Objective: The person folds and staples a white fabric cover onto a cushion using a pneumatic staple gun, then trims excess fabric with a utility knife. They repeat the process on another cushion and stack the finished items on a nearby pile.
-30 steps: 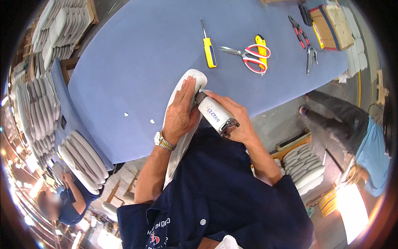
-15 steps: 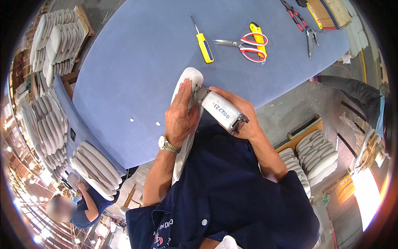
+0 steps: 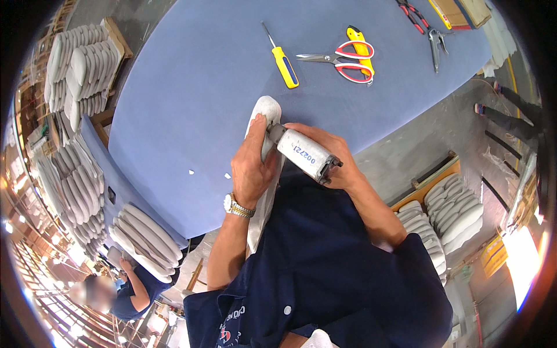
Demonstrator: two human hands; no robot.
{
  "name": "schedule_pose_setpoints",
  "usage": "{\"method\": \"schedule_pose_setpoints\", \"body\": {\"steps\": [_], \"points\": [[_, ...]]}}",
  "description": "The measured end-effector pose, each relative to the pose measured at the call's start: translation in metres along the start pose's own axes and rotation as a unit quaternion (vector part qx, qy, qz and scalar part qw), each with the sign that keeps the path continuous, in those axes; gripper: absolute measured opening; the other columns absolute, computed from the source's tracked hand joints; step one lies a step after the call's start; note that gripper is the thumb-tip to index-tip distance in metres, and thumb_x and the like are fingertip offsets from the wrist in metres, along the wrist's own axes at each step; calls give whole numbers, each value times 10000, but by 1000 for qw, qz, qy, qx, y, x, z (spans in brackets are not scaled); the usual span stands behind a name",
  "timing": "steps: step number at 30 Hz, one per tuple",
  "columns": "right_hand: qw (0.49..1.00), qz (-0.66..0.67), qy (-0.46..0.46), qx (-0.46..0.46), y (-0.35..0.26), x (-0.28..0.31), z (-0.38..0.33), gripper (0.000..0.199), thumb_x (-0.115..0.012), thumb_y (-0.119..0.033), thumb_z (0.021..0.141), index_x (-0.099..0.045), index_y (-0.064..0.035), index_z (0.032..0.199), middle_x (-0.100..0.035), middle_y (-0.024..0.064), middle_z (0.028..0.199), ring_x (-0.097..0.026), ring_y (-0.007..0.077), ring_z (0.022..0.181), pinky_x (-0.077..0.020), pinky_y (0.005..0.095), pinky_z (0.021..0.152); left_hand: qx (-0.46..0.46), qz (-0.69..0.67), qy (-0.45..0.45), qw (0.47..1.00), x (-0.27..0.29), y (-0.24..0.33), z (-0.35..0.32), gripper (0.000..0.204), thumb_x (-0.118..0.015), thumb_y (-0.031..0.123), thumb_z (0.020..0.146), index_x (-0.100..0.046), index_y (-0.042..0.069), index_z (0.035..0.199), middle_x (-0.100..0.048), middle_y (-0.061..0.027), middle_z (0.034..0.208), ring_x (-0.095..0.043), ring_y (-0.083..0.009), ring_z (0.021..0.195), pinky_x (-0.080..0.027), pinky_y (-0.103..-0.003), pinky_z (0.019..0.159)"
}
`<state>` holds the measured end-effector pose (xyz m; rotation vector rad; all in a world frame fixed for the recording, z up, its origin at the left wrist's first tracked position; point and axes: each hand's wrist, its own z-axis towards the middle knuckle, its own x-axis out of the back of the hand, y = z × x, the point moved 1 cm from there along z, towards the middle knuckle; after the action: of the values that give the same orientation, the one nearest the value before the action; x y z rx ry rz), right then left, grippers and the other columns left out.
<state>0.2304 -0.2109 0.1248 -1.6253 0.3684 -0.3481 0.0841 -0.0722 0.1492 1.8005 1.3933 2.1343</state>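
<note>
My left hand (image 3: pixel 250 173) is closed round a long, narrow padded piece (image 3: pixel 266 107) covered in light grey fabric, which stands over the table's near edge and runs down against my shirt. In my right hand (image 3: pixel 336 148) is a staple gun (image 3: pixel 300 153) with a silver-white body, its nose against the padded piece beside my left fingers. The fingers under the staple gun are partly hidden. Farther off on the table lie a yellow screwdriver (image 3: pixel 284 66) and red-and-white-handled scissors (image 3: pixel 331 58), which rest across a yellow utility knife (image 3: pixel 355 36).
Red-handled pliers (image 3: pixel 413 16) and a metal hand tool (image 3: pixel 435 49) lie at the far right of the blue table (image 3: pixel 191 104). Padded pieces (image 3: pixel 145 240) are stacked at left, with more in a crate (image 3: pixel 455 211) at right. A co-worker (image 3: pixel 130 290) is at lower left.
My left fingers have drawn back and bent on the padded piece. The staple gun has shifted slightly left with my right hand. At right, another person's legs have moved.
</note>
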Motion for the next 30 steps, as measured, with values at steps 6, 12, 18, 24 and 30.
{"method": "schedule_pose_setpoints", "body": {"steps": [6, 12, 18, 24, 30], "points": [[999, 43, 12, -21, -1, 5, -3, 721, -816, -49, 744, -587, -80, 1427, -684, 136, 1332, -691, 285, 1172, -551, 372, 998, -14, -9, 16, 1000, 0, -1, -1, 681, -733, -83, 779, -554, -9, 1432, -593, -250, 1418, -576, -364, 1332, -518, -418, 1088], [998, 65, 5, 6, 5, 4, 1, 741, -830, -82, 727, -588, -79, 1427, -683, 139, 1336, -694, 290, 1170, -557, 378, 994, -19, -5, 38, 999, -3, -5, -3, 646, -755, -40, 804, -585, 30, 1423, -613, -214, 1421, -618, -339, 1300, -526, -405, 1064], [998, 56, -2, 23, 9, 6, 1, 740, -827, -88, 714, -597, -67, 1417, -682, 148, 1339, -691, 302, 1179, -556, 394, 998, -3, -29, 29, 999, -1, 2, 0, 598, -726, -102, 795, -605, -23, 1375, -619, -261, 1380, -586, -369, 1321, -510, -421, 1099], [998, 51, -16, 16, 8, 10, 2, 767, -818, -80, 690, -592, -65, 1423, -693, 149, 1310, -694, 310, 1167, -548, 393, 1001, -1, -34, 33, 999, -1, 2, 1, 618, -735, -103, 780, -611, -10, 1379, -623, -250, 1381, -589, -365, 1321, -513, -417, 1094], [998, 55, -40, 17, 12, 12, 7, 814, -802, -50, 652, -587, -97, 1436, -692, 153, 1303, -687, 327, 1173, -542, 399, 1002, 7, -44, 30, 999, -1, -2, 2, 624, -751, -95, 771, -620, -2, 1374, -626, -237, 1384, -592, -360, 1319, -514, -413, 1091]]}}
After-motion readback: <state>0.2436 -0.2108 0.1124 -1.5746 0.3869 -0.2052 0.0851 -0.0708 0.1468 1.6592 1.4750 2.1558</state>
